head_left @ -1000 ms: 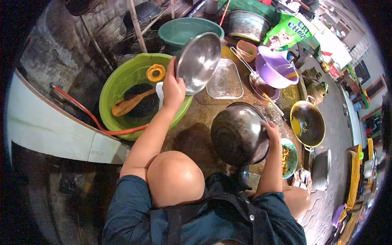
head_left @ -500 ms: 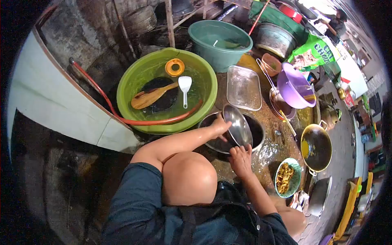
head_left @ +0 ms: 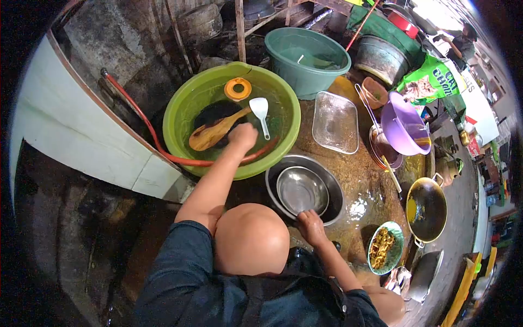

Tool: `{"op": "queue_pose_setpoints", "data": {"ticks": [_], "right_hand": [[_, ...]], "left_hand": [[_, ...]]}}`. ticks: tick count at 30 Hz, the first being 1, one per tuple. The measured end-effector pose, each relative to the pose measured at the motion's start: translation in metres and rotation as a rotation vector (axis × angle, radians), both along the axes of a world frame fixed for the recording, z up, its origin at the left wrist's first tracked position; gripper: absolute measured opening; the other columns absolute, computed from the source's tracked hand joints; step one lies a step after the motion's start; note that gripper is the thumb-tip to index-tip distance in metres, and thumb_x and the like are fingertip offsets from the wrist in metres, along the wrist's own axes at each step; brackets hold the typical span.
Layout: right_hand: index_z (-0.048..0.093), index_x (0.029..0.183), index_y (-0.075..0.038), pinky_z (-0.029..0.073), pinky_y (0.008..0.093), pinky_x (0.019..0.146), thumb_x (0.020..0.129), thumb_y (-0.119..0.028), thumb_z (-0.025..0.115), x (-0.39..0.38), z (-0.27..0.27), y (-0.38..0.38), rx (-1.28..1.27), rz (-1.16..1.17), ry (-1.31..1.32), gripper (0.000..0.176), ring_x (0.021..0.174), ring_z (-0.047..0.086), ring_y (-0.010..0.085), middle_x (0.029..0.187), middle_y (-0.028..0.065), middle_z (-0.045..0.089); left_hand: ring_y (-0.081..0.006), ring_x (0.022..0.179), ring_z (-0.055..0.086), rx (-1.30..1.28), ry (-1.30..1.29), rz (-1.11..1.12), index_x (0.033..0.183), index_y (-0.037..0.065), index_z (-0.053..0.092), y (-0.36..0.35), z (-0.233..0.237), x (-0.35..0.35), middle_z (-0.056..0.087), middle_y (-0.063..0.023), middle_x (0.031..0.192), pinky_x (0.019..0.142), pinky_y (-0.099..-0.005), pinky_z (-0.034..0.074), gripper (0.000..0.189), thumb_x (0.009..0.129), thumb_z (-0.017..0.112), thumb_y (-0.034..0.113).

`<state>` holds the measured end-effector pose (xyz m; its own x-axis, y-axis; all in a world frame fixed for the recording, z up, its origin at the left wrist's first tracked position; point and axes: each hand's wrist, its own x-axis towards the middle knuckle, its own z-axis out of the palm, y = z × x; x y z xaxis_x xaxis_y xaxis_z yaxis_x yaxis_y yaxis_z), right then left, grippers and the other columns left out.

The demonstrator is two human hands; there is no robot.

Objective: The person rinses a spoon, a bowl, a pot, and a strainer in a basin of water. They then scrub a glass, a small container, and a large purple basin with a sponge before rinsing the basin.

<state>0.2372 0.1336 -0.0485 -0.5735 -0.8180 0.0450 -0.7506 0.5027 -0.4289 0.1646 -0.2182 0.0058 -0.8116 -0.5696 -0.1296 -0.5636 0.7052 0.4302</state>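
My left hand (head_left: 243, 136) is over the green basin (head_left: 291, 128), its fingers curled beside a wooden spatula (head_left: 210, 136); what they hold, if anything, is hidden. A white plastic spatula (head_left: 260, 109) and an orange ring-shaped piece (head_left: 237, 89) are also in the basin, along with water and a dark round thing. With its fingers at the near rim, my right hand (head_left: 312, 226) holds a shiny steel bowl (head_left: 301, 191). This bowl lies inside a larger metal basin (head_left: 339, 188) on the wet floor.
A red hose (head_left: 131, 113) runs into the green basin. Behind are a teal tub (head_left: 302, 76) and a wire-mesh tray (head_left: 335, 122). To the right are a purple basin (head_left: 400, 122), a wok (head_left: 430, 210) and a bowl of food scraps (head_left: 399, 250). A person (head_left: 463, 46) is far back.
My left hand has left the steel bowl and moved up-left over the green basin. The steel bowl has gone from tilted to lying flatter inside the larger basin, my right hand still on it.
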Motion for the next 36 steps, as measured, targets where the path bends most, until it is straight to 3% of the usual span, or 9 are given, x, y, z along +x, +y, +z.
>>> {"op": "queue_pose_setpoints", "data": {"ticks": [4,7,9,21,24,25,27,31,36], "right_hand": [[0.049,0.085,-0.005,0.045,0.0437,0.068,0.063,-0.002,0.056,0.01,-0.009,0.0,-0.031,0.054,-0.044,0.023,0.086,0.05,0.0344,0.083,0.0138,0.053],[0.049,0.086,-0.006,0.046,0.043,0.067,0.065,-0.004,0.056,0.016,-0.013,-0.001,0.04,0.077,-0.093,0.023,0.088,0.051,0.0333,0.085,0.0121,0.052],[0.049,0.087,-0.007,0.047,0.0422,0.066,0.067,-0.006,0.055,0.018,-0.021,-0.001,0.064,0.062,-0.111,0.021,0.089,0.051,0.0323,0.086,0.0105,0.052],[0.052,0.093,-0.009,0.049,0.0398,0.066,0.062,-0.009,0.064,0.018,-0.013,0.001,0.147,0.061,-0.094,0.034,0.091,0.054,0.0293,0.092,0.0078,0.057],[0.052,0.094,-0.008,0.049,0.0396,0.069,0.063,-0.01,0.063,0.014,-0.023,0.008,0.099,0.08,-0.078,0.033,0.09,0.054,0.0295,0.096,0.0084,0.058],[0.053,0.097,-0.008,0.049,0.0394,0.07,0.065,-0.009,0.06,0.013,-0.045,0.017,0.055,0.072,-0.08,0.033,0.092,0.054,0.0289,0.098,0.0088,0.058],[0.053,0.092,-0.01,0.048,0.0388,0.065,0.067,-0.01,0.059,0.015,-0.028,0.01,0.023,0.023,-0.057,0.025,0.086,0.055,0.0281,0.089,0.0083,0.056],[0.052,0.084,-0.01,0.047,0.0396,0.059,0.068,-0.013,0.061,0.01,-0.023,0.009,-0.077,-0.021,0.022,0.019,0.079,0.055,0.028,0.08,0.0071,0.053],[0.052,0.085,-0.01,0.048,0.0393,0.061,0.068,-0.014,0.061,0.006,-0.011,0.01,-0.041,-0.05,0.027,0.019,0.08,0.055,0.0278,0.08,0.0067,0.053]], "left_hand": [[-0.0267,0.114,0.049,-0.023,-0.448,0.065,0.116,0.006,0.055,-0.035,-0.059,-0.006,0.051,-0.0139,0.123,0.094,-0.0435,0.038,0.036,0.083,0.046,0.018],[-0.0338,0.111,0.05,-0.097,-0.511,-0.124,0.116,0.0,0.053,-0.043,-0.072,-0.004,0.05,-0.0163,0.123,0.093,-0.0477,0.038,0.037,0.083,0.046,0.016],[-0.0314,0.114,0.048,-0.11,-0.444,-0.128,0.12,0.003,0.051,-0.062,-0.141,-0.01,0.047,-0.0142,0.127,0.095,-0.0456,0.037,0.039,0.083,0.045,0.016],[-0.0315,0.1,0.057,-0.07,-0.377,-0.107,0.106,0.001,0.06,-0.059,-0.122,-0.037,0.058,-0.0157,0.111,0.082,-0.0409,0.047,0.03,0.08,0.048,0.011],[-0.0322,0.099,0.058,-0.188,-0.668,-0.515,0.102,0.005,0.063,-0.047,-0.063,-0.026,0.058,-0.0177,0.109,0.085,-0.039,0.046,0.032,0.082,0.041,0.014],[-0.0327,0.095,0.059,-0.158,-0.286,-0.367,0.093,0.004,0.066,-0.047,-0.071,-0.019,0.059,-0.0208,0.103,0.08,-0.0417,0.047,0.025,0.079,0.047,0.013],[-0.0355,0.092,0.059,-0.111,-0.342,-0.357,0.098,0.004,0.062,-0.039,-0.029,-0.004,0.061,-0.0209,0.099,0.078,-0.0446,0.047,0.026,0.077,0.048,0.012],[-0.0394,0.087,0.057,-0.069,-0.007,-0.226,0.097,0.001,0.059,-0.07,-0.052,0.001,0.06,-0.0237,0.09,0.074,-0.0446,0.045,0.023,0.083,0.046,0.014],[-0.0354,0.075,0.057,0.248,0.667,0.057,0.087,-0.003,0.058,-0.098,-0.074,-0.001,0.058,-0.0224,0.077,0.069,-0.0423,0.041,0.032,0.087,0.047,0.027]]}}
